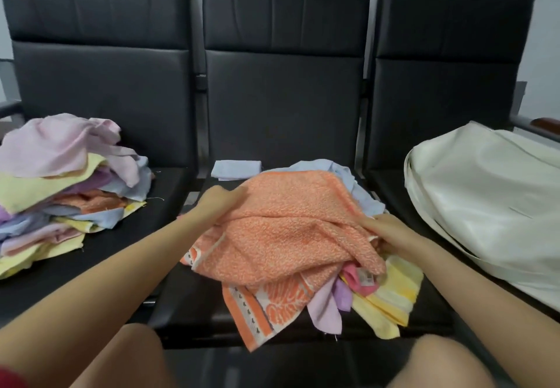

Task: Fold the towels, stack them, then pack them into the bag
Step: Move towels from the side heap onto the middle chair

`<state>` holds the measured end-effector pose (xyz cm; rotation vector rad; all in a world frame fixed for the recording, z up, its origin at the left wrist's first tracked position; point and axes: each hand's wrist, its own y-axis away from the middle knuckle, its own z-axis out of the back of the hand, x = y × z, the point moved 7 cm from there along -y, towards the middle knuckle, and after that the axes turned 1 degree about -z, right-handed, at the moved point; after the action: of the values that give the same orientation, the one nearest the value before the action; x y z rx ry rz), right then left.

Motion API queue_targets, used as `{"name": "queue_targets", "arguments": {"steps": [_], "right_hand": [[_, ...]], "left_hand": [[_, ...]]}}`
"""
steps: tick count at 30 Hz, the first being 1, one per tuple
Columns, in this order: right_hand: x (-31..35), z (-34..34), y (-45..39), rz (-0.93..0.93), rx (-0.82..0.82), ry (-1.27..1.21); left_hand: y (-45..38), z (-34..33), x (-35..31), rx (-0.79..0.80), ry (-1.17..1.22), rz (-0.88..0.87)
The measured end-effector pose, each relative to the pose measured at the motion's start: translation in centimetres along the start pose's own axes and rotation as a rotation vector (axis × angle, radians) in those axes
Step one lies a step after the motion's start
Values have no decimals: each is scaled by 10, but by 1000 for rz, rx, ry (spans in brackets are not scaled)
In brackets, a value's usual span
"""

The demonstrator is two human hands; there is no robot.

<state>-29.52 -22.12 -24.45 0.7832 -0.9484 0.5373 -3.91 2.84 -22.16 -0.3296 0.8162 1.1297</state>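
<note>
- Barely begun, I'd say: one folded pale-blue towel [236, 169] lies at the back of the middle seat [194, 312]; the white bag [491, 206] on the right seat looks unpacked.
- Left hand [219, 203] and right hand [386, 230] each grip the orange towel [281, 230], atop one loose heap.
- A second unfolded pile [66, 187] fills the left seat; towels there too tangled to count.

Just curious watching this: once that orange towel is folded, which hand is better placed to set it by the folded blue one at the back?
Probably the left hand: it grips the orange towel nearest the folded blue towel.
</note>
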Motion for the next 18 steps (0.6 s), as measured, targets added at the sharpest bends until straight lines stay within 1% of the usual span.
{"name": "queue_targets", "arguments": {"steps": [2,5,6,8,10,11,13,14,16,18], "right_hand": [[8,3,2,5,-27,-142],[25,3,0,13,-48,-225],[31,1,-1,16,-49,-300],[40,-7,-5,5,9,-443],[41,-17,-13,-63,58,-467],[42,-15,-19,-62,25,-452],[50,1,-35,38,-124,-486],[57,8,-41,101,-168,-549],[75,21,-53,232,-174,-652],[87,31,-66,312,-172,-679]], "left_hand": [[-7,0,-5,18,109,17],[-17,-3,-6,29,346,111],[-20,-4,-5,39,407,137],[-25,-8,-4,96,496,165],[-31,-14,-2,148,549,208],[-36,-15,-3,139,593,208],[-42,-11,-14,70,716,142],[-47,-5,-22,19,743,71],[-57,7,-42,-78,734,-106],[-62,12,-59,-131,714,-201]]}}
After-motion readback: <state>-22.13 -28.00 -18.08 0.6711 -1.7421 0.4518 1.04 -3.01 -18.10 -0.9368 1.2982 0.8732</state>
